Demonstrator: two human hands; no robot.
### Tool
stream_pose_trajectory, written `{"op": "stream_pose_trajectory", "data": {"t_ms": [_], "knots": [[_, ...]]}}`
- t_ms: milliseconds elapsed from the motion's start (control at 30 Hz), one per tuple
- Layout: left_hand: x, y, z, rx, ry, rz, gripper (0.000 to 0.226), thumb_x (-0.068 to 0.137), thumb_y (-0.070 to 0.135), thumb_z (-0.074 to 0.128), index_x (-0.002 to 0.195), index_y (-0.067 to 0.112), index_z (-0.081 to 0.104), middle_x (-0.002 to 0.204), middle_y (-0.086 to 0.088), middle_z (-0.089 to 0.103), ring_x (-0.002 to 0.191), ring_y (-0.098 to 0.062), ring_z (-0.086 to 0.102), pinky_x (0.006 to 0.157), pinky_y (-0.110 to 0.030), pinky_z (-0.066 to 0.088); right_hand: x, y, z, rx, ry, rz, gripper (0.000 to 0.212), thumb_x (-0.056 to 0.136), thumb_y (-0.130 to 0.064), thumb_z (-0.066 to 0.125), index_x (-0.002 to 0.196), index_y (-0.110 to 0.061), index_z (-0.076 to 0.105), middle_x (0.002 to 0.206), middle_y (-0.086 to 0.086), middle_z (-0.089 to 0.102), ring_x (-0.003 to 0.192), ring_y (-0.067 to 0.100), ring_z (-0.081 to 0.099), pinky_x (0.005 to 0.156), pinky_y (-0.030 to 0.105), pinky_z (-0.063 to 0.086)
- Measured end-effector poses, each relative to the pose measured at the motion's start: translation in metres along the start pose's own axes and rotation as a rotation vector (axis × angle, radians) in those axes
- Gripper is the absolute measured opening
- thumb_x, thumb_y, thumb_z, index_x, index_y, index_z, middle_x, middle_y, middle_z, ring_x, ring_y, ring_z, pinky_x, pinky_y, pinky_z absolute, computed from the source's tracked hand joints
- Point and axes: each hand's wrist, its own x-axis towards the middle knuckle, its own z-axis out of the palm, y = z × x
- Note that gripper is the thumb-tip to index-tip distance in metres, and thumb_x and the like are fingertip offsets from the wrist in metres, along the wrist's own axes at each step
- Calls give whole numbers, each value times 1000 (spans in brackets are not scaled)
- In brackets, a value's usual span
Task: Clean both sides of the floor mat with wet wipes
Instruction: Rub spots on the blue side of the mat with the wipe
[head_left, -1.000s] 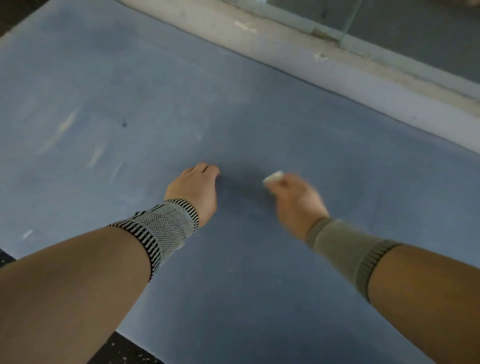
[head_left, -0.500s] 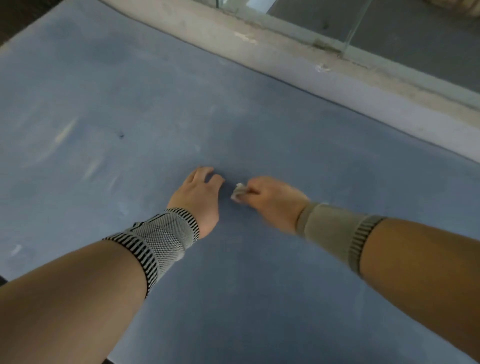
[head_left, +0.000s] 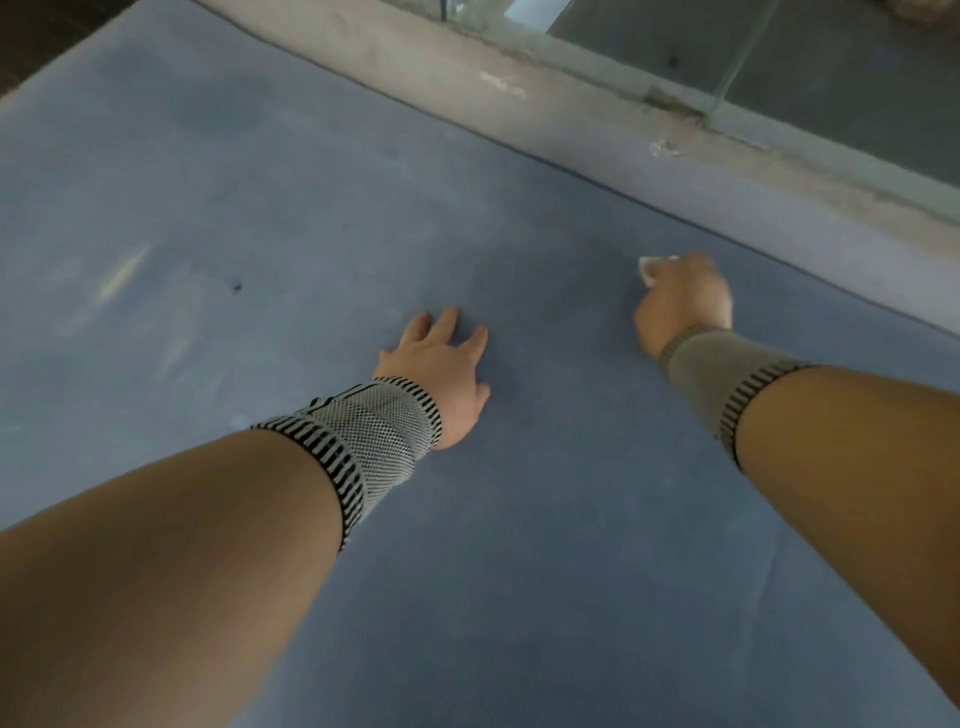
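Note:
The blue floor mat (head_left: 311, 197) fills most of the view and lies flat. My left hand (head_left: 441, 369) rests on it near the middle with fingers spread and straight, pressing down. My right hand (head_left: 680, 301) is farther right and nearer the mat's far edge, its fingers curled round a small bunched white wet wipe (head_left: 649, 267) that it presses on the mat. Only a bit of the wipe shows past the fingers. Pale streaks (head_left: 122, 278) and a small dark speck (head_left: 237, 286) mark the mat at the left.
A grey concrete ledge (head_left: 519, 88) runs along the mat's far edge, with a glass panel (head_left: 779, 62) standing on it at the upper right. Dark floor shows at the top left corner (head_left: 47, 26).
My right hand with the wipe has swept away from the left hand, to the right and toward the far edge. The left hand's fingers have spread flatter on the mat.

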Motion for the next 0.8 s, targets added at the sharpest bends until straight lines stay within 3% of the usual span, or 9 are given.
{"op": "stream_pose_trajectory", "data": {"t_ms": [67, 200, 233, 267, 367, 400, 567, 700, 800], "knots": [[1, 0, 2, 21, 27, 10, 66, 97, 48, 40, 154, 32, 9, 161, 1, -2, 147, -29, -1, 115, -53, 26, -3, -12, 4, -92, 31, 30, 37, 88, -4, 49, 123, -7, 57, 125, 19, 50, 109, 37, 52, 83, 34, 44], [3, -3, -2, 48, 101, 21, 57, 98, 45, 39, 151, 35, 21, 157, 0, 11, 142, -31, 10, 108, -47, 39, -41, -49, 25, -92, -179, -677, 36, 87, -4, 48, 121, -11, 57, 113, 13, 51, 99, 32, 50, 74, 27, 33], [2, -4, -3, 45, 102, 22, 55, 98, 44, 40, 150, 36, 23, 157, 1, 13, 142, -31, 12, 106, -46, 41, -36, -44, 22, -117, -189, -737, 37, 87, -4, 47, 122, -12, 57, 113, 13, 52, 98, 32, 49, 74, 28, 33], [3, -4, -5, 40, 100, 22, 53, 99, 42, 40, 149, 37, 25, 156, 2, 14, 142, -31, 12, 104, -45, 42, -22, -34, 14, -135, -148, -641, 37, 87, -3, 47, 121, -11, 58, 113, 14, 53, 98, 33, 51, 74, 30, 36], [3, -4, -7, 56, 100, 15, 50, 99, 39, 40, 148, 38, 27, 154, 4, 16, 141, -29, 14, 98, -42, 47, 31, 4, -4, -248, -41, 19, 42, 92, -9, 45, 134, -11, 49, 130, 19, 49, 112, 35, 50, 84, 35, 44], [2, -4, -7, 65, 101, 13, 51, 99, 39, 41, 148, 38, 27, 154, 4, 16, 140, -28, 15, 96, -42, 48, 36, 2, -4, -342, -54, 77, 44, 95, -12, 43, 138, -11, 45, 132, 18, 47, 116, 34, 47, 85, 34, 44], [1, -6, -8, 62, 116, 11, 51, 98, 41, 43, 147, 40, 28, 154, 6, 17, 141, -26, 15, 94, -42, 50, 13, -37, 15, -160, -27, -490, 37, 89, -7, 45, 125, -10, 56, 119, 18, 53, 107, 35, 49, 84, 34, 39], [-1, -5, -6, 55, 124, 11, 51, 98, 41, 43, 146, 41, 28, 153, 6, 17, 141, -26, 14, 90, -41, 48, 51, -18, -2, -426, 4, 33, 31, 95, -15, 44, 121, -2, 54, 117, 22, 54, 111, 35, 46, 90, 37, 41], [-1, -6, -7, 57, 136, 22, 51, 97, 42, 44, 145, 41, 29, 153, 5, 17, 142, -26, 15, 88, -40, 48, 49, -56, 6, -390, -26, -220, 12, 91, -7, 46, 99, -7, 56, 105, 18, 53, 102, 34, 52, 76, 34, 43]]}}
